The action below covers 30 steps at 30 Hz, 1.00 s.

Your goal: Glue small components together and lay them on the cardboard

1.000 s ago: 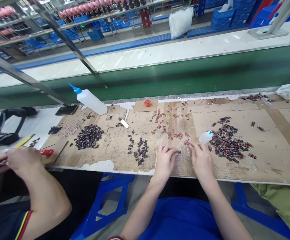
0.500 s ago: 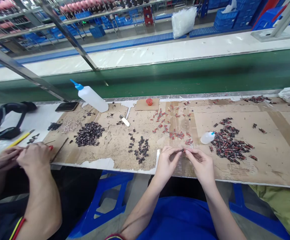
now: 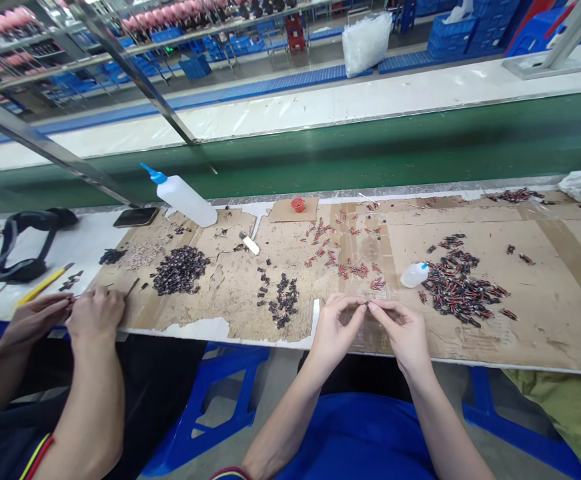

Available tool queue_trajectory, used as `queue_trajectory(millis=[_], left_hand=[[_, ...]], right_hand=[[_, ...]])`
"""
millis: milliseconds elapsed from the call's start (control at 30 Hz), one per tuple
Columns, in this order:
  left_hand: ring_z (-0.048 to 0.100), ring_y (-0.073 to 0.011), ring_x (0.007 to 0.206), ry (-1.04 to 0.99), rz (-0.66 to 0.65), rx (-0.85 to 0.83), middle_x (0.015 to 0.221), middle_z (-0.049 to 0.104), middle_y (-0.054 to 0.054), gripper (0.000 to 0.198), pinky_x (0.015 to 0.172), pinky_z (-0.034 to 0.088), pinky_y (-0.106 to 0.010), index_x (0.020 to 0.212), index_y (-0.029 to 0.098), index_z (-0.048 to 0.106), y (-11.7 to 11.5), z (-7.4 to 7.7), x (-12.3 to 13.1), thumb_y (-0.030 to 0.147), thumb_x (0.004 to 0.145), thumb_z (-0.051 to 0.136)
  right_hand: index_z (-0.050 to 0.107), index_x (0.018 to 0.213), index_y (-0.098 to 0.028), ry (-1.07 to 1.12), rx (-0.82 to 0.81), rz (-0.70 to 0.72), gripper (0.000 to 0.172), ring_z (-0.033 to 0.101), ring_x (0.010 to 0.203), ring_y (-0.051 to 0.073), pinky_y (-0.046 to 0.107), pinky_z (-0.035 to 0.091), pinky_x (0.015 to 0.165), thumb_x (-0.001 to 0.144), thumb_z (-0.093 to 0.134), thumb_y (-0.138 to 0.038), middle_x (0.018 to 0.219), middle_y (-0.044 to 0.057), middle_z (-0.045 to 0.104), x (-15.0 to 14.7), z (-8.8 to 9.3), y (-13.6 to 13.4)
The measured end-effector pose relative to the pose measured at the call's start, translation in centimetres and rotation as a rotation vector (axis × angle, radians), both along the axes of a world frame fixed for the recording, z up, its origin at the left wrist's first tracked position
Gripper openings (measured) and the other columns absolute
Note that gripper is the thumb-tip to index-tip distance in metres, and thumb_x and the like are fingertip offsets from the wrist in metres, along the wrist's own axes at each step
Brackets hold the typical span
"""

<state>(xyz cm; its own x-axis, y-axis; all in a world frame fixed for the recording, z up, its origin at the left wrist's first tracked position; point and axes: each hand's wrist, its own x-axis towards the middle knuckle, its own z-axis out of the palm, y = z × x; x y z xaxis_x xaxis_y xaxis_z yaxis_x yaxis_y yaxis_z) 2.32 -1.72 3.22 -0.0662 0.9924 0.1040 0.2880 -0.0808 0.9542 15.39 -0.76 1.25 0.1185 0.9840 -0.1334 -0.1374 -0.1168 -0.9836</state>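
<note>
My left hand [image 3: 339,323] and my right hand [image 3: 401,328] meet fingertip to fingertip over the front edge of the cardboard. Both are pinched around something tiny and dark, mostly hidden by the fingers. Beyond them lie scattered small red-and-black parts [image 3: 357,270]. To the left of my hands is a loose group of small black pieces [image 3: 285,299]. A small white squeeze bottle [image 3: 414,274] with a blue tip lies on its side to the right, against a heap of red-and-black parts [image 3: 463,290].
A co-worker's hands [image 3: 93,313] work at the left, near a yellow cutter knife [image 3: 45,285] and a black pile [image 3: 180,269]. A large white bottle [image 3: 185,199] leans behind. A red cup [image 3: 297,205] sits on the cardboard [image 3: 535,313]. A green belt [image 3: 370,150] runs along the back.
My hands stay pinched together in almost the same place, with the fingers shifted slightly. The co-worker's hands have moved to the right and a little closer to the cardboard.
</note>
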Motion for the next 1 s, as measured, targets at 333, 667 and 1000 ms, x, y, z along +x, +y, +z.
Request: queue_trajectory(millis=[333,667,1000], left_hand=[[0.061,-0.0202,0.094,0.081,-0.012,-0.004,0.091,0.07,-0.006,0.012,0.087,0.05,-0.034,0.09,0.019,0.068,-0.2,0.1,0.4,0.016,0.085,0.058],[0.064,-0.0191,0.081,-0.003,0.013,0.101,0.081,0.075,-0.005,0.015,0.076,0.053,-0.032,0.083,0.022,0.075,0.0,-0.3,0.2,0.027,0.088,0.062],[0.065,-0.0187,0.081,0.011,-0.069,0.114,0.079,0.075,-0.006,0.015,0.077,0.053,-0.032,0.083,0.021,0.076,0.5,-1.0,0.2,0.026,0.088,0.063]], right_hand=[[0.077,0.079,-0.021,-0.025,0.052,0.112,0.027,0.073,0.079,0.023,0.038,0.061,0.078,0.067,0.078,-0.045,0.08,0.006,0.076,0.9,0.8,0.0],[0.078,0.075,-0.021,-0.067,0.123,0.075,0.022,0.072,0.074,0.021,0.036,0.062,0.072,0.069,0.077,-0.042,0.078,0.006,0.076,1.1,0.8,-0.1],[0.077,0.073,-0.021,-0.1,0.083,0.152,0.026,0.072,0.073,0.022,0.035,0.062,0.069,0.066,0.078,-0.046,0.078,0.007,0.076,2.0,0.8,0.5]])
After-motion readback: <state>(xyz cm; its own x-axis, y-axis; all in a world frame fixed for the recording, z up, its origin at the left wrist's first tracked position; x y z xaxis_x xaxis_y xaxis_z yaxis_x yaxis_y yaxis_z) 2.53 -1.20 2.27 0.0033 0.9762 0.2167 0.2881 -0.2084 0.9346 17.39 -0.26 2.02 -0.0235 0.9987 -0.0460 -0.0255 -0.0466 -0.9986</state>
